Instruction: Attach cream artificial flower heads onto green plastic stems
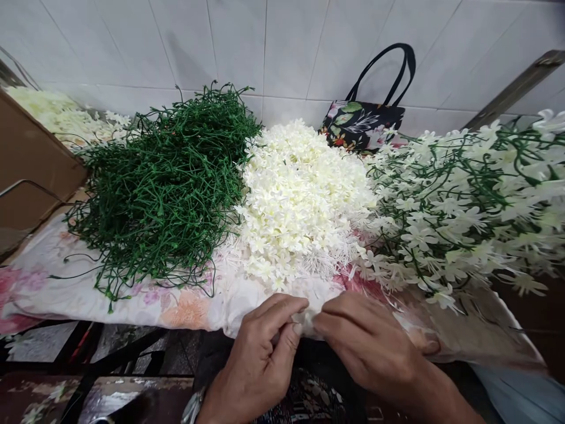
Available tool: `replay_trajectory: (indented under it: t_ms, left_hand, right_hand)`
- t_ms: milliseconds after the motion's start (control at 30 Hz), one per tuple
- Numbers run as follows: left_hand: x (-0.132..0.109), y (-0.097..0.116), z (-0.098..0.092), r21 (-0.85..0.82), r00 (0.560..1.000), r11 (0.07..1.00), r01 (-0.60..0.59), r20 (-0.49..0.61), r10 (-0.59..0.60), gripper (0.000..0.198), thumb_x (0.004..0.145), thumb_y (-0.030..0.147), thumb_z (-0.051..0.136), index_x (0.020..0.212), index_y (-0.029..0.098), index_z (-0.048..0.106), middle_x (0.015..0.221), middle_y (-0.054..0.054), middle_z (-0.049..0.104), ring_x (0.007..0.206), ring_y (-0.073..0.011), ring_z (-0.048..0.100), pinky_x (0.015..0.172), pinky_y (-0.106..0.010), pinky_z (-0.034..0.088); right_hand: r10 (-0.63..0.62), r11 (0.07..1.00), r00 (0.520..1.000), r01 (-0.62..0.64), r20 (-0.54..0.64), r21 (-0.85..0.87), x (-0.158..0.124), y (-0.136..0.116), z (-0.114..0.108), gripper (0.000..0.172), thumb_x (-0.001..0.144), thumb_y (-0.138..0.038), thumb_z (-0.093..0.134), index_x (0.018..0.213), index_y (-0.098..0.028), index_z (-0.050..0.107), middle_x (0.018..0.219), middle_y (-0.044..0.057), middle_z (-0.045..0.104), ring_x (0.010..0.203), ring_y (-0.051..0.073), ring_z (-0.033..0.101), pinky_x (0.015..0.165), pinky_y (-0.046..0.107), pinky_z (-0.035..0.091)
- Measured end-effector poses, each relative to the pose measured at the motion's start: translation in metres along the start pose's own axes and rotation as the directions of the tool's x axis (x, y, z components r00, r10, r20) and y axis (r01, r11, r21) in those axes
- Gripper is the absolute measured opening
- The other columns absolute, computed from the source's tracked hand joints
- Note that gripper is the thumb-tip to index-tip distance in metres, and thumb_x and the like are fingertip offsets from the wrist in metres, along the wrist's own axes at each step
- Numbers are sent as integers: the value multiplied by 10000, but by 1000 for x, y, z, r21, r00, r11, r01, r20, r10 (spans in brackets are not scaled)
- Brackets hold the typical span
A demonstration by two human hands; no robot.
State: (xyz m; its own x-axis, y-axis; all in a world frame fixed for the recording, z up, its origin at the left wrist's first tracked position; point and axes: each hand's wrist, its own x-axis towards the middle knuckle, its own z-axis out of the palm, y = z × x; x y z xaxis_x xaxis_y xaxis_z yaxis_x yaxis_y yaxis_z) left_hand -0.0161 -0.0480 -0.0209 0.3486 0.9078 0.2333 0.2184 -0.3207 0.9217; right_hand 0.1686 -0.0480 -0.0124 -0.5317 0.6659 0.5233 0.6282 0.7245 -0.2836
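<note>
My left hand [267, 347] is at the near edge of the cloth, thumb and forefinger bent toward each other in a pinch. Close to its right, my right hand [371, 335] has its fingers curled together with the tips facing the left ones. A small whitish bit shows between the two sets of fingertips, too indistinct to name. Just beyond the hands lies a heap of cream-white artificial flower heads [295, 194], with thin white stamen-like tufts [324, 262] at its front. Left of it rises a tangled pile of green plastic stems [163, 188].
At the right lies a bunch of white flowers on green stems [459, 218]. A black floral bag [362, 125] leans against the tiled wall [291, 47]. A cardboard box [35, 171] stands at the left, with more pale flowers [53, 112] behind. Floral cloth [185, 309] covers the work surface.
</note>
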Motion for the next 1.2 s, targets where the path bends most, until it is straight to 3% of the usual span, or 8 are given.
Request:
replay_trajectory:
  t_ms: [200,300,400,500,667,833,1033,1200]
  left_hand:
    - [1,2,2,-358,943,874,328,59,-329,165,770,167,553,788,147,716,552,7,570,512,-97,499,501,-188,414]
    - [-2,-7,3,-502,898,775,385,8,-441,134,740,242,630,745,133,708,472,25,525,435,-76,443,444,-176,377]
    - [-4,-14,3,-639,835,669,380,-74,-545,159,702,287,691,754,137,699,514,1,602,411,-72,464,430,-179,391]
    - [-2,-12,2,-729,784,568,382,-70,-617,177,670,294,722,749,139,688,593,-27,665,417,-77,503,430,-186,413]
    - [-1,-4,-3,-769,761,514,381,-54,-647,171,654,285,736,689,129,677,594,-31,672,447,-92,553,464,-200,456]
    - [-4,-12,-4,-786,784,501,363,-33,-619,173,645,286,755,723,151,679,486,-2,621,435,-113,562,462,-214,463]
    - [-6,-16,-3,-767,819,565,303,-93,-566,146,643,277,761,701,156,703,607,16,588,427,-63,505,415,-169,397]
    - [-7,-13,-3,-747,787,602,282,-179,-590,134,609,240,782,680,149,714,637,9,584,490,-40,442,442,-128,366]
  right_hand:
    - [-54,993,998,57,-38,104,9,-12,16,169,864,-51,451,841,-125,601,664,41,568,610,122,479,557,248,398]
    - [1,992,996,10,-86,127,12,-1,17,133,878,-89,456,897,-133,580,699,40,589,655,126,522,596,243,425]
    - [131,990,983,-137,-126,-45,16,15,20,115,885,-112,454,906,-130,566,714,39,587,641,121,531,606,239,414]
    - [179,935,983,-178,-23,-307,22,26,28,175,876,-101,427,794,-148,574,657,22,552,561,122,492,532,249,329]
    - [169,872,985,-137,27,-470,23,27,35,301,854,-49,405,608,-175,524,580,6,496,496,122,432,494,272,234]
    - [232,901,973,-219,-12,-374,12,30,29,243,888,-129,425,707,-164,584,624,7,546,547,119,484,538,263,271]
    - [287,904,958,-262,26,-338,6,32,22,252,899,-155,393,751,-166,596,662,14,577,572,117,509,554,260,282]
    - [290,887,955,-245,58,-391,14,28,23,177,880,-150,433,885,-176,608,725,11,605,555,119,505,519,264,251]
